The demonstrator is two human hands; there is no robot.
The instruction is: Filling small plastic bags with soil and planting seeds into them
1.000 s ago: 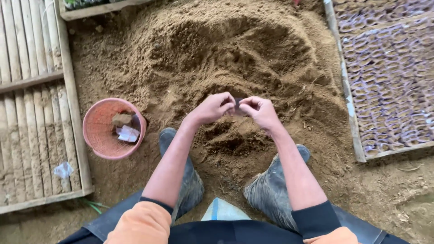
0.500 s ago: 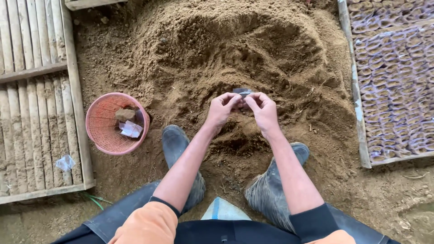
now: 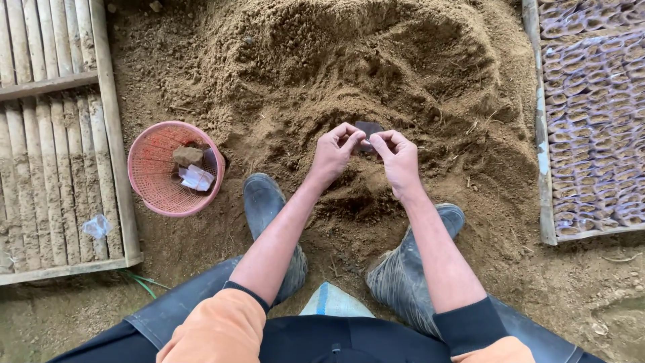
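My left hand and my right hand meet above a big heap of brown soil. Together they pinch a small dark bag between the fingertips, just over a hollow in the heap. My two rubber boots stand on either side of that hollow, below my hands. What is inside the bag is hidden by my fingers.
A pink plastic basket with a clod and some clear bags sits left of my left boot. A bamboo slat platform runs along the left. A wooden-framed bed of several small filled bags lies at the right.
My hands stayed together on the small dark bag while the view drifted, so the heap and basket now sit slightly lower and further right in frame.
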